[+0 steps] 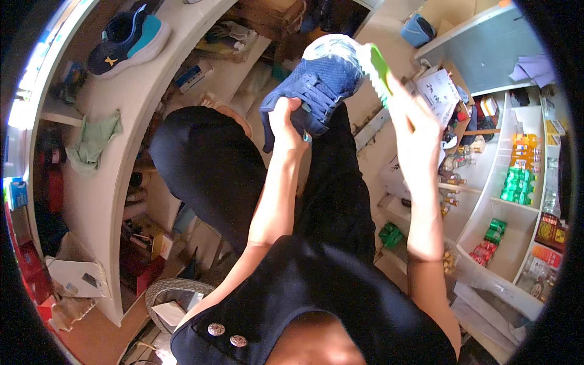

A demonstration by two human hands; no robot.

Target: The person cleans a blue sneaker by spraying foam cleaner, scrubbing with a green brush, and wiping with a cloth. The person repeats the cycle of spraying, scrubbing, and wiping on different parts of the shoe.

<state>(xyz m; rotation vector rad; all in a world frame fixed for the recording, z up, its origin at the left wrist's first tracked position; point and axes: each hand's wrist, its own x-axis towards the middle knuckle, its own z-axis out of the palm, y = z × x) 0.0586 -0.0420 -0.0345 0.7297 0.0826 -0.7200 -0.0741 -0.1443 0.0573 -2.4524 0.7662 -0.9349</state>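
Note:
A dark blue lace-up sneaker (333, 82) is held up over my lap, its toe pointing up and to the right. The toe end looks white, perhaps with suds or glare. My left hand (285, 125) is closed on the shoe around its ankle opening; some of its fingers are hidden inside or behind it. In my right hand (417, 121) is a green-backed brush (378, 66) with pale bristles facing the shoe. The bristles meet or nearly meet the toe's right side. I cannot tell how firmly they touch.
A second navy and teal sneaker (131, 44) rests on the white counter (176, 45) at the left. A green cloth (96, 143) hangs from that counter's side. Shelves with green bottles (518, 185) and orange bottles (524, 151) stand at the right. A woven chair (152, 295) is at lower left.

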